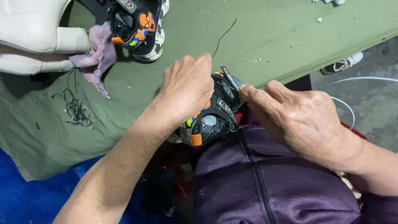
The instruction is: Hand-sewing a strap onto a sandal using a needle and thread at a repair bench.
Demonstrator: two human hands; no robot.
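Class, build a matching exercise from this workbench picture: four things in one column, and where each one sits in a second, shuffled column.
Things:
1. black shoe
2. second shoe
3. purple rag
4. black thread scraps

Places:
A. lying beside the second shoe
B. loose on the green cloth, left side
C. held between the left hand and right hand
D. far edge of the table

Pairs: 1-C, 2-D, 3-A, 4-B

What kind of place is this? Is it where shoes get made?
Probably a small shoe workshop. Both hands, left hand and right hand, work on a black child's shoe; a matching shoe and loose thread scraps lie on the green cloth table.
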